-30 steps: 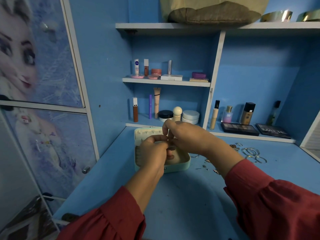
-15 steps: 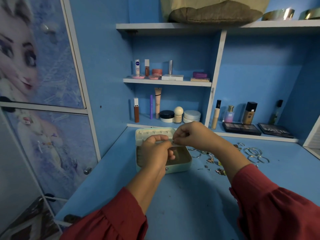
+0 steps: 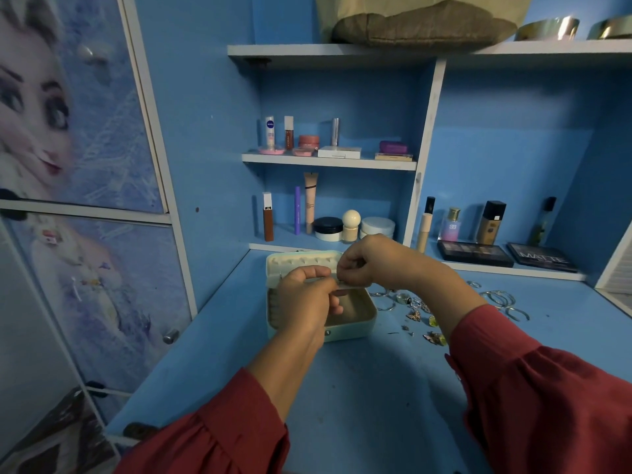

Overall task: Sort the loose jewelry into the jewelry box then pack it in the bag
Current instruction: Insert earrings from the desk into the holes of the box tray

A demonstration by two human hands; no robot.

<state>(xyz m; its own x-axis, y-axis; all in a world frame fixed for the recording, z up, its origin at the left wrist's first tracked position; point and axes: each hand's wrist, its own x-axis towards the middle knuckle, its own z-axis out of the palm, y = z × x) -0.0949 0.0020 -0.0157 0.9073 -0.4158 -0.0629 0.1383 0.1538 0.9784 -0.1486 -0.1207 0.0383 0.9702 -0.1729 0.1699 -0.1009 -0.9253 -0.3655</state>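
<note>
A pale green jewelry box [image 3: 366,325] stands open on the blue desk, lid tilted back. Both hands hover over it. My left hand [image 3: 306,304] and my right hand [image 3: 367,265] meet above the box, fingertips pinched together on a small thin piece of jewelry [image 3: 337,283] that is mostly hidden between them. Loose jewelry lies to the right of the box: silver rings and hoops [image 3: 499,299] and small butterfly-shaped earrings [image 3: 415,314]. A tan bag [image 3: 424,23] sits on the top shelf.
Cosmetics fill the shelves behind the box: tubes, jars [image 3: 376,227], bottles [image 3: 490,222] and two dark palettes [image 3: 473,253]. Gold bangles [image 3: 550,27] rest on the top shelf. A cupboard door with a cartoon print [image 3: 68,131] stands to the left.
My right hand has lifted slightly up and to the right from the box's interior, uncovering more loose jewelry beside the box. My left hand stays over the box.
</note>
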